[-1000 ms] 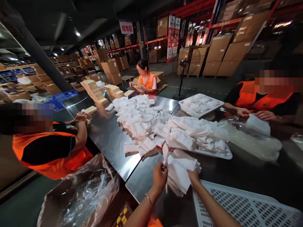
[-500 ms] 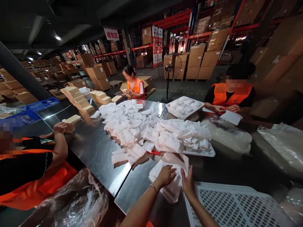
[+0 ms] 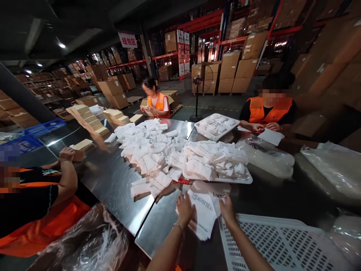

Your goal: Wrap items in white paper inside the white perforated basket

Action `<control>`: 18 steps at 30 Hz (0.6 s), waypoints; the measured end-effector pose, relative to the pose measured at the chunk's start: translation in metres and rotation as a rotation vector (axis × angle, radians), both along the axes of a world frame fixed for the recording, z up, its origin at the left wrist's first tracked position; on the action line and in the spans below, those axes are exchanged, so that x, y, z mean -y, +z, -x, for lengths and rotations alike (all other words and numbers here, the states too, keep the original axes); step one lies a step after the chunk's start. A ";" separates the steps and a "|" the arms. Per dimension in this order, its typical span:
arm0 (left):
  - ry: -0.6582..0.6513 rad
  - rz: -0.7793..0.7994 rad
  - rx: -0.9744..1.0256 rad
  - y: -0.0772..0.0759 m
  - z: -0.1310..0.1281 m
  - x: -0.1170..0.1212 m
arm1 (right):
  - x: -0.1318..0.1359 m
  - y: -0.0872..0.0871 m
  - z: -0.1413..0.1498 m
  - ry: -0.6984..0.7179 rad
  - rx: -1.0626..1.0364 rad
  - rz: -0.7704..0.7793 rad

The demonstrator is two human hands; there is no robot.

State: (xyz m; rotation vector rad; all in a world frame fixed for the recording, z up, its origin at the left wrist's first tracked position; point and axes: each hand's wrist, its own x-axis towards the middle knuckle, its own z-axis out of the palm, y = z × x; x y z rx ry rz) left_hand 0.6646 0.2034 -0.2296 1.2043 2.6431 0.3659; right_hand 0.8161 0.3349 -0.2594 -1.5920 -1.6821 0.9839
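Observation:
My left hand and my right hand rest on the two sides of a folded white cloth with printed lettering, which lies flat on the steel table near its front edge. Fingers of both hands press its edges; neither hand lifts it. Just beyond lies a big heap of folded white cloths, part of it on a white tray. A white perforated crate sits right beside my right forearm.
Three people in orange vests work around the table: one at the left, one at the far end, one at the right. A white basket of cloths, clear plastic bags, stacked brown boxes and a floor fan stand around.
I held the cloth up between both hands a second ago; it has come down onto the table and my hands have spread apart to its sides. The view swung left.

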 end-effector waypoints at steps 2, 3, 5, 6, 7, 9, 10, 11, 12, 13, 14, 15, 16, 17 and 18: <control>0.072 0.068 0.065 0.010 0.000 -0.001 | 0.009 0.009 0.005 0.034 0.153 -0.001; 0.070 0.087 0.090 0.013 -0.002 -0.002 | 0.014 0.014 0.008 0.061 0.227 -0.007; 0.047 0.097 0.107 0.014 -0.010 -0.003 | 0.020 0.025 0.013 0.124 0.354 -0.022; 0.044 0.101 0.108 0.013 -0.014 -0.004 | 0.022 0.030 0.014 0.153 0.406 -0.030; 0.041 0.111 0.101 0.011 -0.017 -0.005 | 0.021 0.035 0.014 0.178 0.452 -0.036; 0.024 0.130 0.052 0.008 -0.016 -0.010 | 0.017 0.045 0.012 0.220 0.517 -0.048; 0.009 0.130 0.014 0.008 -0.011 -0.013 | 0.014 0.050 0.010 0.245 0.533 -0.061; -0.015 0.121 -0.027 0.010 -0.003 -0.017 | 0.009 0.055 0.008 0.274 0.538 -0.076; -0.055 0.099 -0.070 0.012 0.008 -0.022 | 0.005 0.061 0.005 0.304 0.531 -0.093; -0.111 0.068 -0.109 0.015 0.021 -0.028 | 0.000 0.066 0.003 0.333 0.517 -0.108; -0.172 0.039 -0.143 0.019 0.035 -0.034 | -0.004 0.071 0.000 0.355 0.500 -0.118; -0.233 0.019 -0.173 0.023 0.048 -0.040 | -0.007 0.076 -0.004 0.376 0.488 -0.124; -0.283 0.010 -0.196 0.026 0.061 -0.045 | -0.009 0.080 -0.010 0.383 0.464 -0.129; -0.314 0.013 -0.213 0.029 0.072 -0.049 | -0.010 0.084 -0.017 0.369 0.415 -0.135; -0.326 0.024 -0.225 0.030 0.080 -0.051 | -0.009 0.087 -0.028 0.333 0.333 -0.141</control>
